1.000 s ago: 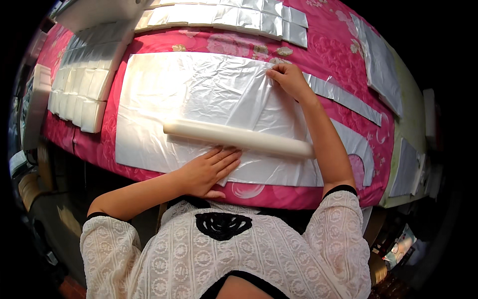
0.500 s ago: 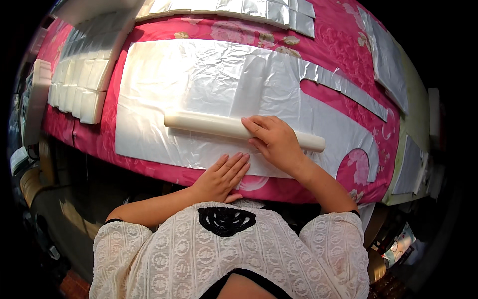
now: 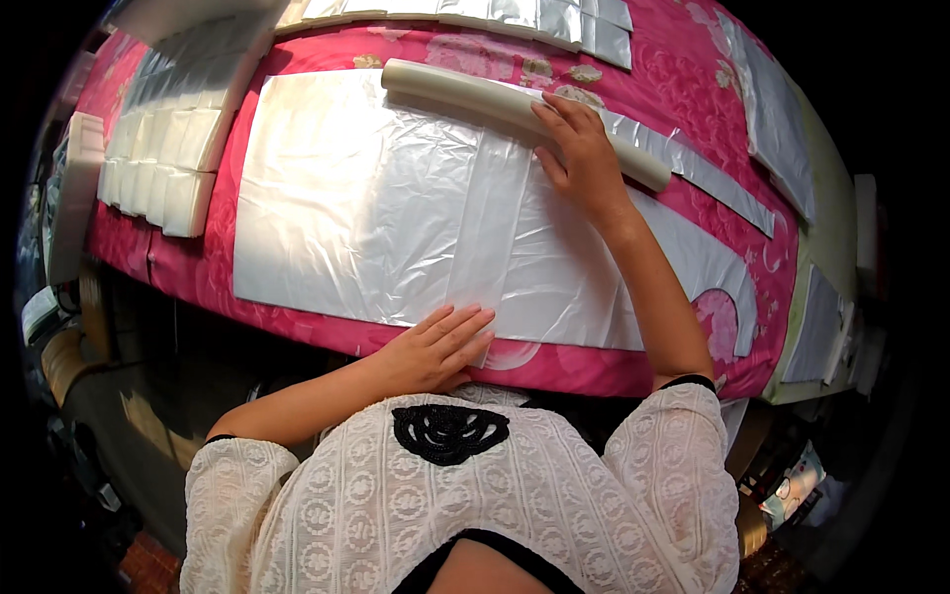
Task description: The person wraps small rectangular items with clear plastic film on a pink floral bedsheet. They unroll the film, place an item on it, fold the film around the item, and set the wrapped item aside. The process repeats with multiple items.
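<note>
A white plastic bag point(image 3: 416, 218) with cut-out handles lies spread flat, its handle end to the right and faint creases across its middle. Across its far edge lies a long cream-white tube point(image 3: 455, 94), slanting down to the right. My right hand point(image 3: 579, 148) is laid over the tube right of its middle, fingers on top and thumb on the near side. My left hand point(image 3: 435, 346) rests palm down at the bag's near edge, fingers stretched out. The underside of the right palm is hidden.
A pink flowered cloth point(image 3: 455, 54) covers the table. Folded white bags stand in a stack point(image 3: 163, 163) at the left and in a row point(image 3: 475, 14) along the far side. Another flat bag point(image 3: 772, 119) lies at the far right, with a stack of sheets point(image 3: 816, 327) nearer.
My right hand has pushed the tube away from me, from the bag's middle to its far edge. The bag surface behind it now shows flatter. My left hand has barely moved.
</note>
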The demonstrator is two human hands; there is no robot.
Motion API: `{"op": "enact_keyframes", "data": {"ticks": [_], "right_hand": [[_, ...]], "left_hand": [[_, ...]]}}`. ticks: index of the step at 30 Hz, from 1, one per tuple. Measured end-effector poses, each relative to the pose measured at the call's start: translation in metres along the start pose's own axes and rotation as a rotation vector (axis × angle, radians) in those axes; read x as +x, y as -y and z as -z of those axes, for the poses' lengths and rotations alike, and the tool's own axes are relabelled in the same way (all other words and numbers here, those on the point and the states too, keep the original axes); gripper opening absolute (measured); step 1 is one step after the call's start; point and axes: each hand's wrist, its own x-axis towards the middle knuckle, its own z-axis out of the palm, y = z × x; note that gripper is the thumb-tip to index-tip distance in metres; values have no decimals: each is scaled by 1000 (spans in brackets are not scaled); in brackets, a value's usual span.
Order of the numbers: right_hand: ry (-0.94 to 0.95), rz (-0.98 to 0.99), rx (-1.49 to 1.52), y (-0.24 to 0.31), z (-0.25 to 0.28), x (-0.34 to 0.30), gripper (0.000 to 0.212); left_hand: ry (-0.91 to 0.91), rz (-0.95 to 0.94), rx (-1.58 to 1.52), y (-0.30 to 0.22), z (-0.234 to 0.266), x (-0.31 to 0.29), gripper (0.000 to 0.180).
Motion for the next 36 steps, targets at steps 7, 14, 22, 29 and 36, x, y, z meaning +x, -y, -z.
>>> {"op": "enact_keyframes", "data": {"ticks": [7, 14, 22, 29, 36], "right_hand": [[500, 117, 330, 81, 18, -90, 49], [344, 99, 259, 85, 6, -100, 44], [168, -92, 349, 85, -6, -101, 35], [172, -177, 296, 82, 3, -97, 27], [334, -810, 523, 72, 1, -64, 20]], "left_hand": [[-135, -66, 30, 14, 9, -13, 29], [-317, -15, -358, 17, 28, 8, 19], [-61, 10, -97, 53, 48, 29, 72], [-246, 139, -148, 58, 38, 47, 47], [-511, 586, -571, 57, 36, 71, 54]]}}
